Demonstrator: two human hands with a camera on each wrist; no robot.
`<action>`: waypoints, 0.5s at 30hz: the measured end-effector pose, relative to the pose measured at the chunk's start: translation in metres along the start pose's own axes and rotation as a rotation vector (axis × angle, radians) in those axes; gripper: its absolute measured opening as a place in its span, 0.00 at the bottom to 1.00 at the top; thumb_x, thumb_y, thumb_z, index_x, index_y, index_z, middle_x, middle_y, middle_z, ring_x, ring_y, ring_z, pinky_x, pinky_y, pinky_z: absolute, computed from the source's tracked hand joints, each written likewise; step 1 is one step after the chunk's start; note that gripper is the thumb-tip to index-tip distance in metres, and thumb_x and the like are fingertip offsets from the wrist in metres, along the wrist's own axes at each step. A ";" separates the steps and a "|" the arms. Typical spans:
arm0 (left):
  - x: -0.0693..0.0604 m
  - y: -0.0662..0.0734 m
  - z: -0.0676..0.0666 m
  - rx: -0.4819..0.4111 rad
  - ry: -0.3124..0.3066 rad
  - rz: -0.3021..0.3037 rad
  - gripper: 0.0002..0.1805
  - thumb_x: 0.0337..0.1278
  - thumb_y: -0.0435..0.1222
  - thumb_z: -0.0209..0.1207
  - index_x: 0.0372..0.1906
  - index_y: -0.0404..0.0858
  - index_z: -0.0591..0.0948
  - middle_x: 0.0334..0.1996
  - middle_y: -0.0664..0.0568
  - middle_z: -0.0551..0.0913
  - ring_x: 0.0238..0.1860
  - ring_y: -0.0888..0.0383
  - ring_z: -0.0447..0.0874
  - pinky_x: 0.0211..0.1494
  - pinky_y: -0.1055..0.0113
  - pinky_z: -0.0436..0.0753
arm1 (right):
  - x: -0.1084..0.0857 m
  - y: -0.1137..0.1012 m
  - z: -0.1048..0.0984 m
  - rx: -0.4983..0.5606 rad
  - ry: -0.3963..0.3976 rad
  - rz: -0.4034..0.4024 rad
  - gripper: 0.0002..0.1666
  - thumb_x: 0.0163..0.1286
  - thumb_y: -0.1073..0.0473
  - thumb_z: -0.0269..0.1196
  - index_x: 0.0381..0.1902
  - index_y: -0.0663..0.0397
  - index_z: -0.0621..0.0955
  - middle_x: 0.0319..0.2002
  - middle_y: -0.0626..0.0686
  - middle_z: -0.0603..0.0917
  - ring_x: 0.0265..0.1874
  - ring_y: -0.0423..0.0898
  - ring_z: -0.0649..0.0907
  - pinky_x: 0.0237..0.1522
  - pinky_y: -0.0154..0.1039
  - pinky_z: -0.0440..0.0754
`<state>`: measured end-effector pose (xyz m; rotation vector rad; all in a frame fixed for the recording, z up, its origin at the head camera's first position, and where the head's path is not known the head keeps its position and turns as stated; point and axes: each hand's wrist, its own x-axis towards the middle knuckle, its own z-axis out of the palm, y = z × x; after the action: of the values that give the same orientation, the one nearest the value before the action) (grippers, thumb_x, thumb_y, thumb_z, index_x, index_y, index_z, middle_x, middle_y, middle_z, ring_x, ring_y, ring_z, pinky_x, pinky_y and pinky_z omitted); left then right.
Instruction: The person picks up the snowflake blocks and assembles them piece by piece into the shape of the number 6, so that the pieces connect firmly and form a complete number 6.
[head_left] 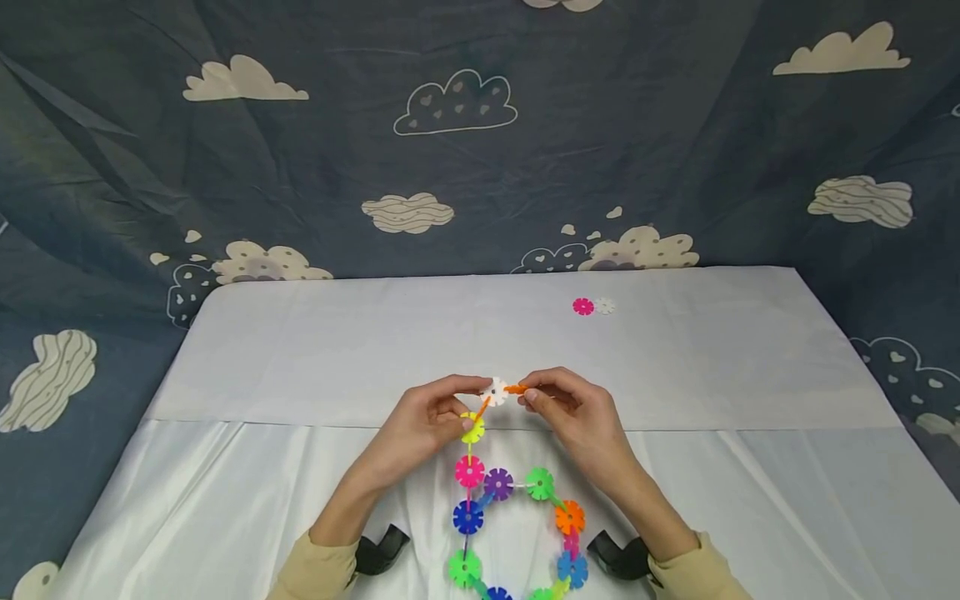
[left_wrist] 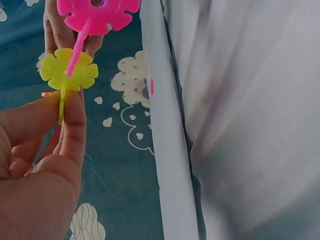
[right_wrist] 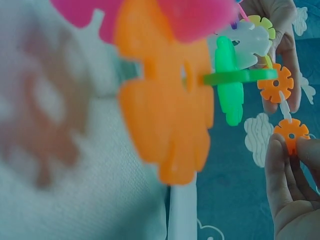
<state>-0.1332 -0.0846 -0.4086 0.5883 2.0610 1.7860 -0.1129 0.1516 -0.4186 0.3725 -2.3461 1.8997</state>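
My left hand (head_left: 423, 425) pinches a yellow snowflake disc (left_wrist: 62, 107) between thumb and finger, near the upper end of a chain of slotted plastic discs. Its index finger reaches to the edge of a white disc (head_left: 494, 392). An orange disc (head_left: 483, 407), nearly edge-on, links the yellow and white ones. From the right, my right hand (head_left: 581, 417) pinches another orange disc (right_wrist: 291, 132) by its rim; this disc's far edge meets the white disc's side. How deep the slots sit together cannot be seen. Below hang a pink disc (head_left: 469, 472) and a blue disc (head_left: 468, 517).
The chain runs on into a loop with purple (head_left: 498, 484), green (head_left: 540, 483) and orange discs (head_left: 570, 517), cut off at the bottom edge. A loose pink disc (head_left: 583, 307) and white disc (head_left: 604, 306) lie far back on the white-covered table (head_left: 337, 350). Behind hangs a cloud-patterned curtain (head_left: 480, 175).
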 end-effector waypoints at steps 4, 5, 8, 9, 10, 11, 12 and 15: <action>0.000 -0.001 0.001 0.031 -0.015 -0.001 0.30 0.63 0.21 0.51 0.67 0.47 0.74 0.35 0.45 0.82 0.33 0.44 0.76 0.33 0.70 0.73 | -0.001 0.001 0.000 -0.035 -0.011 -0.001 0.10 0.68 0.66 0.64 0.47 0.54 0.82 0.42 0.52 0.84 0.41 0.53 0.86 0.46 0.36 0.82; 0.000 -0.001 0.001 0.037 -0.019 0.002 0.31 0.63 0.20 0.50 0.67 0.48 0.74 0.37 0.44 0.81 0.33 0.45 0.76 0.33 0.70 0.72 | -0.001 -0.004 0.001 -0.055 -0.011 -0.002 0.10 0.68 0.67 0.64 0.46 0.55 0.82 0.42 0.53 0.84 0.41 0.54 0.86 0.46 0.36 0.82; 0.000 -0.002 0.002 0.043 -0.022 0.014 0.33 0.62 0.18 0.48 0.68 0.49 0.74 0.42 0.41 0.79 0.33 0.49 0.75 0.31 0.71 0.71 | -0.001 -0.009 0.002 -0.072 -0.011 -0.018 0.09 0.67 0.68 0.64 0.45 0.56 0.83 0.41 0.52 0.84 0.40 0.53 0.86 0.45 0.36 0.83; 0.000 -0.002 0.002 0.041 -0.022 0.017 0.34 0.62 0.18 0.47 0.67 0.49 0.74 0.42 0.39 0.78 0.33 0.49 0.74 0.31 0.71 0.70 | -0.001 -0.009 0.002 -0.072 -0.010 -0.023 0.09 0.67 0.68 0.64 0.45 0.56 0.83 0.41 0.52 0.84 0.40 0.53 0.86 0.45 0.36 0.83; 0.000 -0.002 0.002 0.041 -0.021 0.021 0.34 0.61 0.17 0.47 0.67 0.49 0.74 0.44 0.39 0.78 0.34 0.51 0.74 0.32 0.71 0.70 | -0.001 -0.010 0.003 -0.074 -0.009 -0.026 0.09 0.67 0.69 0.64 0.45 0.58 0.83 0.41 0.53 0.84 0.40 0.53 0.86 0.45 0.36 0.83; 0.000 -0.002 0.002 0.039 -0.019 0.022 0.34 0.61 0.17 0.46 0.66 0.50 0.75 0.44 0.38 0.77 0.34 0.52 0.74 0.32 0.71 0.70 | -0.001 -0.009 0.003 -0.071 -0.007 -0.031 0.09 0.67 0.70 0.64 0.44 0.58 0.83 0.40 0.53 0.84 0.39 0.52 0.86 0.45 0.37 0.83; 0.000 -0.002 0.003 0.035 -0.018 0.025 0.34 0.60 0.17 0.46 0.66 0.49 0.75 0.43 0.38 0.77 0.34 0.52 0.73 0.32 0.71 0.71 | -0.001 -0.004 0.003 -0.058 -0.005 -0.037 0.09 0.67 0.69 0.64 0.44 0.58 0.83 0.41 0.53 0.84 0.39 0.51 0.86 0.45 0.37 0.83; 0.000 -0.001 0.003 0.031 -0.014 0.026 0.35 0.60 0.16 0.45 0.66 0.48 0.75 0.42 0.39 0.76 0.35 0.52 0.73 0.34 0.70 0.71 | -0.001 0.002 0.004 -0.057 0.004 -0.060 0.10 0.67 0.71 0.63 0.44 0.59 0.83 0.40 0.54 0.84 0.39 0.50 0.86 0.45 0.37 0.83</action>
<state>-0.1319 -0.0820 -0.4104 0.6376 2.0840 1.7617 -0.1125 0.1478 -0.4218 0.4277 -2.3530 1.8016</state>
